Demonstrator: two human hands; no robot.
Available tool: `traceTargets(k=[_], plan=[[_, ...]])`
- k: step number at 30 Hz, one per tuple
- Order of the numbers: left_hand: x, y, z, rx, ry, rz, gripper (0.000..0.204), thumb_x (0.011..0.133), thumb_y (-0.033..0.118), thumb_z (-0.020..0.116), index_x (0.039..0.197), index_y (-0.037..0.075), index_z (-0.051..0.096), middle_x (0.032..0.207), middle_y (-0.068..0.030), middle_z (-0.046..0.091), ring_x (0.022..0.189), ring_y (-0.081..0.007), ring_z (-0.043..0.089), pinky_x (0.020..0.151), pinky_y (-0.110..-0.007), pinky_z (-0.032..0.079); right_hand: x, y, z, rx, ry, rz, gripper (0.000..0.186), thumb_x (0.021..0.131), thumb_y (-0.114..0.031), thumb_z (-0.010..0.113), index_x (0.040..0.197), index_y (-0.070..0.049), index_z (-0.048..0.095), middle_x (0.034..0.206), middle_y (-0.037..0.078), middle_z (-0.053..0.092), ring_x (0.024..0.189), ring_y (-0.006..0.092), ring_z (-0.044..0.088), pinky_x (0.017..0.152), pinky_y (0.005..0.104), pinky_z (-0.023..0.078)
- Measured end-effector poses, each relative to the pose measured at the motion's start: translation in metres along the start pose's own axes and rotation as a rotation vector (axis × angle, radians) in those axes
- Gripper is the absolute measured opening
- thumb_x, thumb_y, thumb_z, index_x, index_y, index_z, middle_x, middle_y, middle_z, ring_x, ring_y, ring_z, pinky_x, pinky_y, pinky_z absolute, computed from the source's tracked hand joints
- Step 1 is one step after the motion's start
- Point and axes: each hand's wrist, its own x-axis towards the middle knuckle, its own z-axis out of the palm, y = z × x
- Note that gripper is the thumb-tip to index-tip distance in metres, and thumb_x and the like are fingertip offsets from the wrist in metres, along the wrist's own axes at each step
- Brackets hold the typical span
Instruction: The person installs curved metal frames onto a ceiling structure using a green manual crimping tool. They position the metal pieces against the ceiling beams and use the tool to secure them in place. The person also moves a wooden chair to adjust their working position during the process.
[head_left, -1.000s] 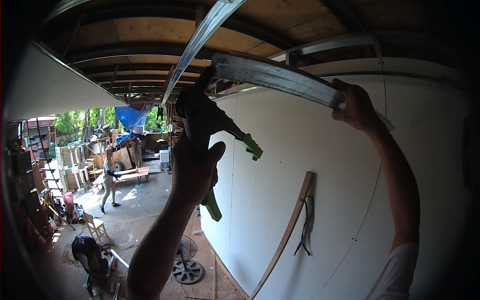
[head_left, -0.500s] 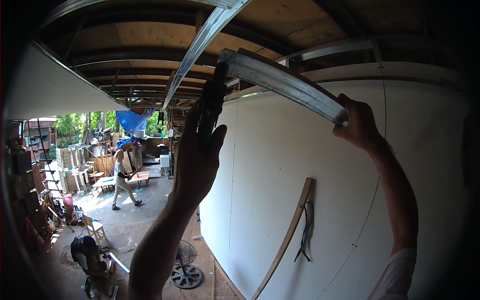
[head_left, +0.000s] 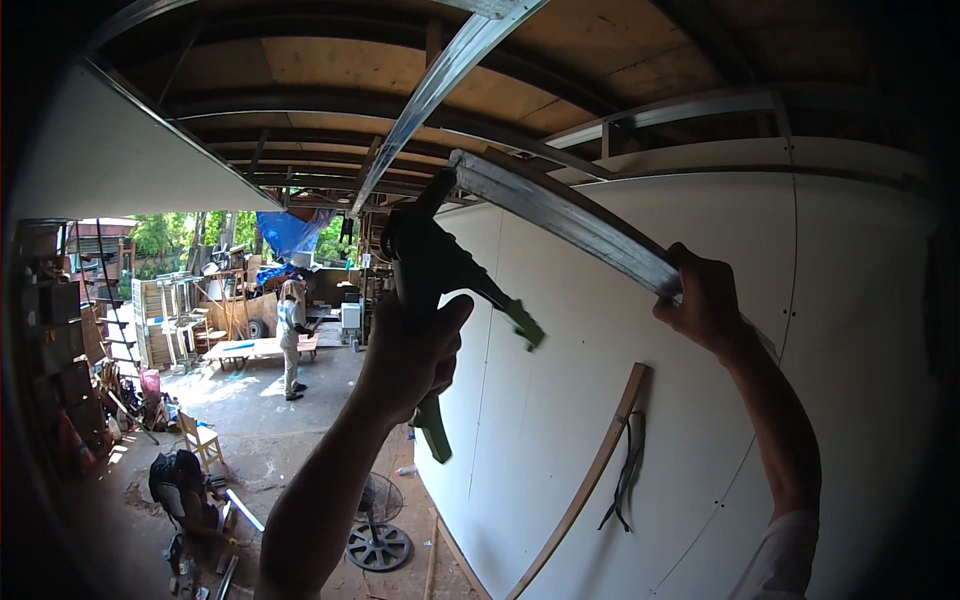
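My left hand [head_left: 420, 350] is closed around a dark clamp-like tool [head_left: 430, 255] with green ends, raised at the middle of the view. The tool's upper tip is at the left end of a short galvanized metal channel [head_left: 565, 225], which slants down to the right. My right hand [head_left: 700, 300] grips that channel at its right end. Above, a long metal rail [head_left: 430, 95] runs along the ceiling framing, just over the channel.
A white panel wall [head_left: 560, 420] fills the right, with a leaning wooden batten [head_left: 600, 470]. Below are a pedestal fan [head_left: 380, 545], a wooden chair [head_left: 203, 440] and a crouching co-worker [head_left: 185, 505]. Another person [head_left: 290, 340] stands near a low plank table [head_left: 240, 347] among clutter.
Both my hands and the channel have moved lower. The tool turned edge-on, then back sideways. The distant person walked rightward and now stands by the plank table.
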Motion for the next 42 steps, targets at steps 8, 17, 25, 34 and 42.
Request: traceTargets(k=[8,17,25,34,42], plan=[[-0.013,-0.009,0.004,-0.174,0.025,0.085,0.009,0.098,0.015,0.054,0.1,0.013,0.046,0.057,0.0045,0.038,0.034,-0.0029,0.034,0.03,-0.021,0.025,-0.007,0.005,0.01,0.023,-0.036,-0.034,0.052,0.066,-0.006,0.079,0.113,-0.008,0.056,0.081,0.01,0.068,0.069,0.0227,0.069,0.067,0.0322,0.057],[-0.061,-0.033,-0.035,0.23,0.144,0.059,0.032,0.097,0.013,0.052,0.128,0.008,0.043,0.075,0.0003,0.059,0.045,-0.0052,0.048,0.039,-0.023,0.04,-0.075,-0.047,0.033,0.74,-0.611,-0.023,0.069,0.083,-0.004,0.07,0.142,-0.009,0.034,0.109,0.019,0.063,0.098,0.0328,0.066,0.083,0.0422,0.055],[-0.115,-0.066,-0.071,0.985,0.091,0.112,0.056,0.094,0.01,0.058,0.142,0.012,0.029,0.113,-0.0214,0.064,0.098,-0.0317,0.067,0.077,-0.04,0.054,-0.178,-0.104,0.083,0.933,-0.644,0.017,0.053,0.089,-0.015,0.067,0.13,-0.008,0.035,0.076,0.014,0.063,0.065,0.0332,0.068,0.058,0.041,0.054],[-0.015,-0.038,-0.022,0.66,0.182,0.512,0.058,0.088,0.003,0.062,0.142,0.006,0.039,0.129,-0.0182,0.057,0.112,-0.0292,0.061,0.089,-0.036,0.051,-0.046,-0.026,0.046,0.248,-0.115,-0.062,0.023,0.082,-0.021,0.076,0.089,-0.01,0.057,0.074,0.006,0.065,0.066,0.0233,0.068,0.059,0.0328,0.054],[0.124,0.017,0.036,0.512,0.255,0.902,0.029,0.094,0.017,0.057,0.12,0.005,0.051,0.092,-0.0096,0.056,0.084,-0.0196,0.055,0.067,-0.035,0.046,0.084,0.077,-0.044,-0.255,0.32,-0.284,0.024,0.084,-0.02,0.073,0.094,-0.006,0.056,0.078,0.01,0.065,0.07,0.0257,0.067,0.062,0.0352,0.054]])
